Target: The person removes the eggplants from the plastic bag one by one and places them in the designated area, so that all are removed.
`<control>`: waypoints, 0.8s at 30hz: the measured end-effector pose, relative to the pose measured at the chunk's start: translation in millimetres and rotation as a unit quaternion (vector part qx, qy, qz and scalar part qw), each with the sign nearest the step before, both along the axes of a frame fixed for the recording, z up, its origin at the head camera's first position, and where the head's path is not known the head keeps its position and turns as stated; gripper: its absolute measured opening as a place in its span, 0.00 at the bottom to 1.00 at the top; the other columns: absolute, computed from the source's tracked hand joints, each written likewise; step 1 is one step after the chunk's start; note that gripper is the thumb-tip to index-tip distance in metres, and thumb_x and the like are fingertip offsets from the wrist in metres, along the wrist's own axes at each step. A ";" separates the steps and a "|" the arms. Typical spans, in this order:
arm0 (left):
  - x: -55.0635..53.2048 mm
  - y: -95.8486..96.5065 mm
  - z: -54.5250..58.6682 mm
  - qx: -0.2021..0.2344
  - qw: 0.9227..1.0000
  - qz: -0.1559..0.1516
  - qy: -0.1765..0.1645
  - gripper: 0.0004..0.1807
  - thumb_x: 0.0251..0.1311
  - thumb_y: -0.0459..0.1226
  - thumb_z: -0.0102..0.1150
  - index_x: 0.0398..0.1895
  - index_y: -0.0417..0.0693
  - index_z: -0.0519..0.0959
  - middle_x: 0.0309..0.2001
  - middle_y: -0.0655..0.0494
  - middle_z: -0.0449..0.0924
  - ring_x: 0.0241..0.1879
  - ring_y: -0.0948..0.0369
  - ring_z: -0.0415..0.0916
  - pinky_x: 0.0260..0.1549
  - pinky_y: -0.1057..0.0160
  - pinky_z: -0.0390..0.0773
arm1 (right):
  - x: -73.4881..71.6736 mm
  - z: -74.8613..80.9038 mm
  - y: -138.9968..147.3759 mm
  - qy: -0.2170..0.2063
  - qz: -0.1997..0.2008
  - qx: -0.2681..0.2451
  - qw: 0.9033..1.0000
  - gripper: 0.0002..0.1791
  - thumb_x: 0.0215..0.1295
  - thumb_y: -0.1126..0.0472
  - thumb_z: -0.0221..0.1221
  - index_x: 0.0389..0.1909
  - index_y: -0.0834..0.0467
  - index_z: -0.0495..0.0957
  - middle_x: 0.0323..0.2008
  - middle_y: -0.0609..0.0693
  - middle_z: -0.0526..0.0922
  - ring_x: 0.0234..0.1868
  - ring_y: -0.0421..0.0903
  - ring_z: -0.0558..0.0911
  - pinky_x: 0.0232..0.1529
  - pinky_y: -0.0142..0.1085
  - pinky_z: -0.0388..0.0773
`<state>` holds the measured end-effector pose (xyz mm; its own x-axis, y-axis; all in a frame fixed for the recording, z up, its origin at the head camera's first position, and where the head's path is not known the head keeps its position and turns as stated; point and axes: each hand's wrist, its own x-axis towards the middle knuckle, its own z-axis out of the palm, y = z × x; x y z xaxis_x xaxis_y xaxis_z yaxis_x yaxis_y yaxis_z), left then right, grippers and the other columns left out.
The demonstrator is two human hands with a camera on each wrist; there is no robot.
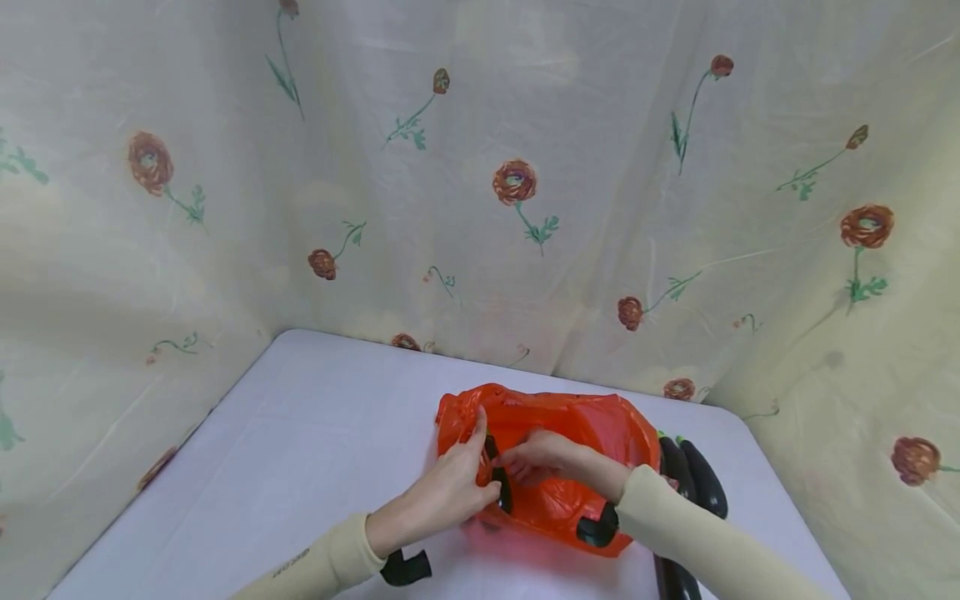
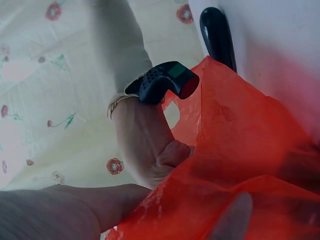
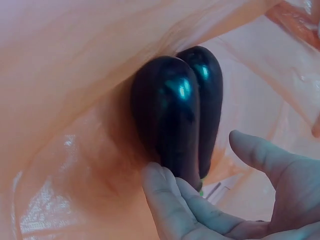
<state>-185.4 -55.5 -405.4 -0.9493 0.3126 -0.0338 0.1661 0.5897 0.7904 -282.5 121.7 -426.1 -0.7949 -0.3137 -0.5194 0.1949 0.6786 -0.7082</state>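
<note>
A red plastic bag [image 1: 577,408] lies with its mouth spread toward me on the table. My left hand [image 1: 446,492] is at the bag's left rim, index finger and thumb straight and apart, pressing against the plastic. The right hand [image 1: 543,454] reaches inside the mouth. In the right wrist view two glossy dark eggplants, a front one [image 3: 167,110] and a rear one [image 3: 211,95], lie side by side within the bag. The right fingertips [image 3: 156,180] are at the front eggplant's narrow end, with the thumb held apart.
More eggplants [image 1: 703,479] lie on the white table [image 1: 322,433] right of the bag, and another dark one [image 1: 678,579] is nearer me, partly under the right sleeve [image 1: 697,525]. A flowered curtain [image 1: 450,208] surrounds the table. Each wrist carries a black camera [image 1: 405,568].
</note>
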 end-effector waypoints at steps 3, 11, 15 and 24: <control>-0.2 1.0 -0.8 -0.002 1.000 0.000 -0.001 0.54 0.58 0.37 0.62 0.77 0.46 0.35 0.14 0.59 0.63 0.11 0.63 0.60 0.11 0.70 0.64 | 1.3 -3.5 -0.8 0.002 0.003 0.000 1.000 0.16 0.61 0.56 0.64 0.43 0.64 0.84 0.37 0.58 0.86 0.39 0.52 0.86 0.48 0.47 0.82; -1.4 1.9 -1.7 0.001 1.000 -0.005 -0.002 0.54 0.57 0.37 0.61 0.77 0.46 0.33 0.15 0.59 0.64 0.11 0.64 0.61 0.12 0.70 0.67 | 5.7 -16.6 -3.3 0.020 0.001 -0.003 1.000 0.15 0.60 0.57 0.65 0.40 0.66 0.82 0.28 0.54 0.83 0.32 0.49 0.85 0.44 0.47 0.83; -1.0 1.8 -1.3 0.003 1.000 -0.006 -0.004 0.55 0.57 0.36 0.61 0.77 0.46 0.33 0.16 0.59 0.64 0.12 0.64 0.62 0.12 0.70 0.68 | 7.5 -19.7 -4.9 0.015 -0.007 -0.007 1.000 0.14 0.61 0.59 0.64 0.40 0.66 0.81 0.27 0.55 0.84 0.31 0.50 0.86 0.43 0.47 0.84; -0.2 2.7 -2.2 0.003 1.000 -0.005 -0.015 0.54 0.58 0.36 0.61 0.77 0.47 0.33 0.16 0.57 0.67 0.12 0.63 0.64 0.14 0.69 0.72 | 10.7 -18.7 -4.1 -0.001 -0.016 -0.026 1.000 0.12 0.61 0.60 0.64 0.38 0.66 0.82 0.27 0.55 0.83 0.30 0.50 0.85 0.42 0.46 0.84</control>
<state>-185.6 -52.8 -407.6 -0.9445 0.3231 -0.0597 0.1492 0.5838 0.7981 -271.8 117.6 -444.8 -0.8037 -0.3156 -0.5044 0.2169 0.6339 -0.7423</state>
